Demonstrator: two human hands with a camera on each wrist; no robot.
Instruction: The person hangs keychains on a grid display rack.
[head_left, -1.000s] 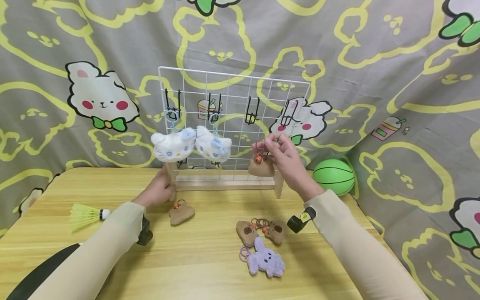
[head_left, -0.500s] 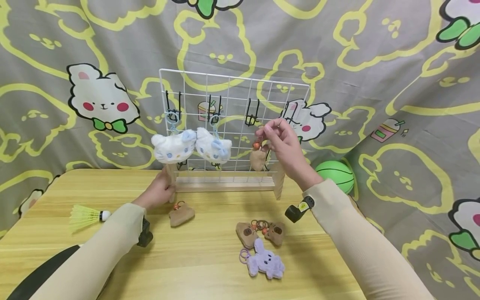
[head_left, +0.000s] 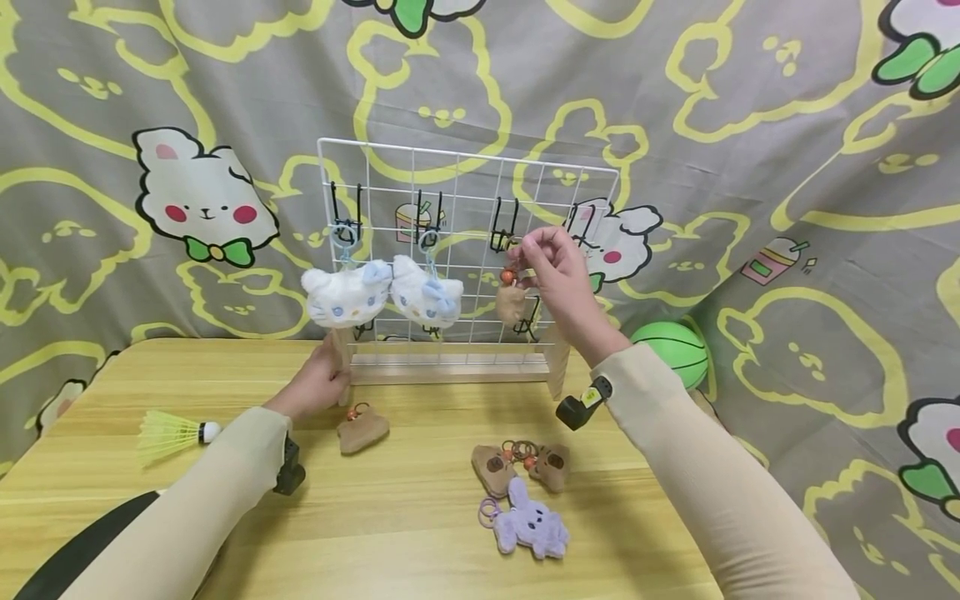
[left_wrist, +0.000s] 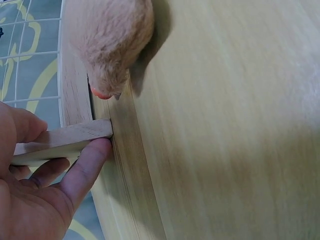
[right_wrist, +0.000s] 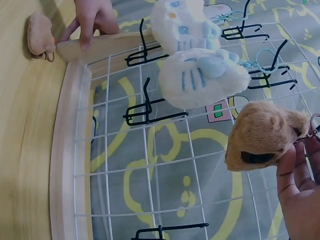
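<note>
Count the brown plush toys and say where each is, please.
4. The first toy hangs from the right hand, in front of the rack; the second toy lies on the table near the left hand; the third toy and fourth toy lie just beyond the purple toy.

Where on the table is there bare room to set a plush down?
Bare table lies between the lone brown plush and the purple plush, running back to the rack. It is crowded around the purple plush, with two brown plushes beside it, and at the rack's left foot, gripped by the left hand.
</note>
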